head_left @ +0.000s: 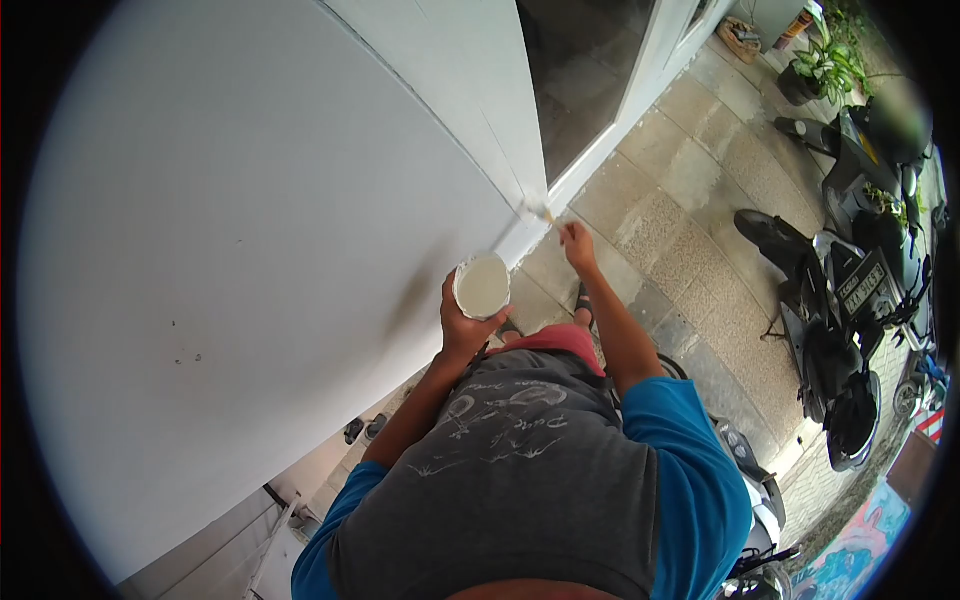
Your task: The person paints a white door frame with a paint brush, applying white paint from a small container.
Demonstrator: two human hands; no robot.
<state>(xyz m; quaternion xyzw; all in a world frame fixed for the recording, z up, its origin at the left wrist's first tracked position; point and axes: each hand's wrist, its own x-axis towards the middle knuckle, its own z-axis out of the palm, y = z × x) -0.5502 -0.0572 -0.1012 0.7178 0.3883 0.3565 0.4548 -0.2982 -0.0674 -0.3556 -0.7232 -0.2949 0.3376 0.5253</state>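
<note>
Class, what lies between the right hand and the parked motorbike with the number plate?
In the head view, only bare paving slabs show between the right hand and the motorbike.

Soft daylight washes white wall (250,180), blurry shadow beside left hand (462,330); fisheye curves paving (690,250), blackens corners.

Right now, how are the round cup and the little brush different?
The cup is wide and round; the brush looks thin and much smaller.
The cup shows clearly, with pale stuff inside its white rim; the brush is blurry.
The left hand holds the cup, while the right hand holds the brush by the wall's bottom corner.
Both are hand-held and partly whitish.
</note>
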